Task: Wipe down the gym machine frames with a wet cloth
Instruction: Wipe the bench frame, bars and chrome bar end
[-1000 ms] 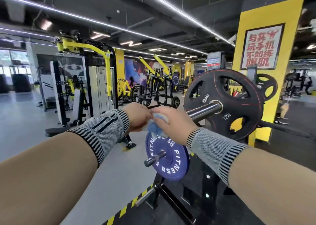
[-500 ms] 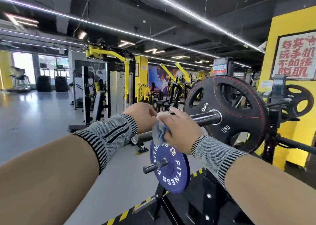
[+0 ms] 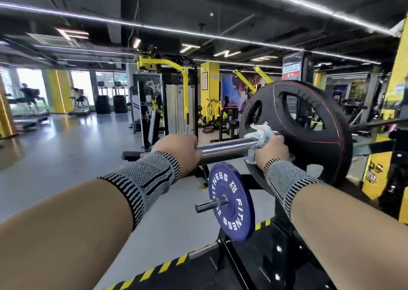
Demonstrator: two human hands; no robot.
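Bar sleeve: the chrome bar sleeve [image 3: 223,149] runs left to right across the view, its long axis pointing straight into the hub of the black plate [image 3: 309,122] — everything here reads off that plate.
Cloth: the wet cloth [image 3: 259,138] is bunched around the sleeve hard up against the plate's face, so the wiping run, I'd judge, lies along the bar away from the plate.
Right hand: the right hand [image 3: 272,151] is curled tight round the cloth and the sleeve, knuckles touching or all but touching the plate — clearly the nearer hand to it.
Left hand: the left hand [image 3: 180,150] wraps the bare sleeve at its free end, well apart from the plate, fingers closed over the top, steadying it.
Blue plate: the blue plate [image 3: 231,201] sits on its own peg below the sleeve, short of the black plate.
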